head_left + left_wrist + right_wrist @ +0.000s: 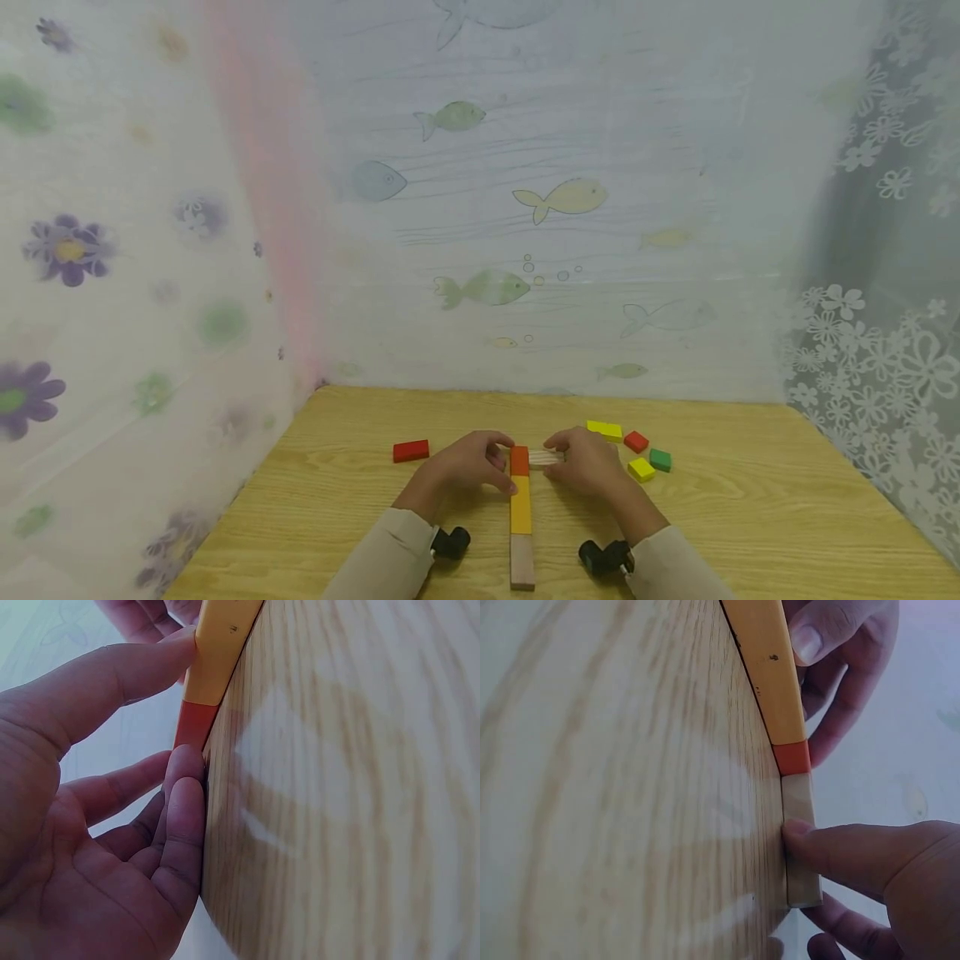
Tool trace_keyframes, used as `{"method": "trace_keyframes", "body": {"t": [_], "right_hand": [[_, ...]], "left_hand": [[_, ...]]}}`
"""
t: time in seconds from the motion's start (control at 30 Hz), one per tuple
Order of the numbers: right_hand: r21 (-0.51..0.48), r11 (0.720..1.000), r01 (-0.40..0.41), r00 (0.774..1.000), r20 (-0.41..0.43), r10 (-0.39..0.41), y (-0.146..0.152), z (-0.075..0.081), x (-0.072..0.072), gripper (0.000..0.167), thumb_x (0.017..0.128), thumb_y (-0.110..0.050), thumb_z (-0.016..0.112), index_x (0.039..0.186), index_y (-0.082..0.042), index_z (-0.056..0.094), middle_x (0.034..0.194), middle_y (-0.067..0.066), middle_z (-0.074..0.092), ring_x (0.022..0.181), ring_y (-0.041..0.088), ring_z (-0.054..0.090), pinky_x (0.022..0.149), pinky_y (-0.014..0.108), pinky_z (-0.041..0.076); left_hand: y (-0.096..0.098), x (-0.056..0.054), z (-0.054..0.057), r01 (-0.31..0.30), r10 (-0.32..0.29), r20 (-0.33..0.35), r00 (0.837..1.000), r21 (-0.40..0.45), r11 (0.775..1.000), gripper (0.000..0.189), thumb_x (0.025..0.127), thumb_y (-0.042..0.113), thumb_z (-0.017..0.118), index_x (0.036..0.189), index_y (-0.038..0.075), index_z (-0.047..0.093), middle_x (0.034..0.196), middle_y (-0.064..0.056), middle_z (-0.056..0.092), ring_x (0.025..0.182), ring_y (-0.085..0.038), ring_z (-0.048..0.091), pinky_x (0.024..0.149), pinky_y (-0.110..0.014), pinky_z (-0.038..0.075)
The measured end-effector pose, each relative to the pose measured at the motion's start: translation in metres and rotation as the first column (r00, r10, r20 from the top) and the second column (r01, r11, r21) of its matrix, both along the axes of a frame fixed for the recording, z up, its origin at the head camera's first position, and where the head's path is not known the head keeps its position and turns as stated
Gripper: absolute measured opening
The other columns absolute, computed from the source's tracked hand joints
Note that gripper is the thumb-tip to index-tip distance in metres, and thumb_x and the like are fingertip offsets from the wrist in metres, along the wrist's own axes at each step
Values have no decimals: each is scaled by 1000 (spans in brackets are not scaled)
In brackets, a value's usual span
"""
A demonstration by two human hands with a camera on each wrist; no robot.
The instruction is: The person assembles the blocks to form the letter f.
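Note:
A row of blocks runs away from the person: a plain wooden block (522,560) nearest, a yellow-orange block (521,504) in the middle, an orange-red block (519,461) at the far end. The left hand (472,462) curves round the far part of the row from the left, its thumb on the yellow-orange block's side and its fingertips at the orange-red block. Across the row, the right hand (588,462) pinches a pale wooden block (799,795) between thumb and fingers. That block lies crosswise, its inner end against the orange-red block, low on the tabletop.
A red block (411,451) lies left of the left hand. Beyond and right of the right hand are a long yellow block (604,431), a small red block (636,442), a green block (660,460) and a small yellow block (641,469). Patterned curtains (525,333) border the wooden table (750,500).

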State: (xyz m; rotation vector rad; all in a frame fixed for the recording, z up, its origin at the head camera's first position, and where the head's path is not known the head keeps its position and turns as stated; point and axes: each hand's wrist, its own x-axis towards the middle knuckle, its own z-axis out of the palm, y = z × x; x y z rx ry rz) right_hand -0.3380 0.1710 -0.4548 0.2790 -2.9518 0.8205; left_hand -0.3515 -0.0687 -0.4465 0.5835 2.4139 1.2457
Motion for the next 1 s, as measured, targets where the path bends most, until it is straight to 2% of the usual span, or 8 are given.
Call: {"method": "trace_keyframes", "body": {"t": [0.23, 0.47, 0.73, 0.9, 1.0], "right_hand": [[-13, 1000, -4, 1000, 7, 4, 0, 0, -2, 28, 83, -27, 88, 110, -21, 81, 100, -6, 73, 87, 13, 62, 84, 50, 49], [-21, 1000, 0, 1000, 10, 0, -1, -2, -2, 27, 83, -29, 87, 109, -23, 81, 106, -6, 75, 96, 16, 66, 91, 56, 49], [-42, 999, 3, 1000, 9, -3, 2, -5, -4, 29, 84, -30, 87, 112, -25, 80, 107, -7, 73, 99, 15, 66, 93, 56, 48], [-77, 997, -16, 1000, 24, 18, 7, -7, -6, 35, 82, -32, 88, 115, -24, 79, 103, -7, 71, 91, 13, 62, 87, 49, 51], [-109, 993, -35, 999, 38, 39, 11, -8, -6, 40, 81, -30, 90, 118, -20, 78, 104, -6, 71, 93, 14, 62, 86, 44, 54]], "left_hand": [[-1, 0, 0, 0, 0, 6, 1000, 7, 1000, 74, 79, 17, 92, 143, 8, 57, 111, -2, 64, 103, -18, 59, 99, -46, 50], [-2, 1, 0, -7, 7, 8, 1000, 18, 1000, 74, 79, 15, 92, 143, 7, 57, 110, -3, 64, 102, -19, 59, 99, -46, 50], [-1, -1, -2, -1, 1, -3, 1000, 3, 1000, 73, 78, 16, 92, 142, 8, 58, 108, -2, 65, 99, -18, 59, 96, -44, 52], [0, -1, -2, 2, -2, -13, 1000, -9, 1000, 73, 78, 17, 93, 142, 8, 58, 106, -1, 65, 98, -18, 59, 95, -43, 52], [0, -1, -3, -3, 3, -13, 1000, -11, 1000, 74, 77, 18, 93, 142, 8, 58, 107, -1, 65, 98, -17, 59, 95, -43, 52]]}}
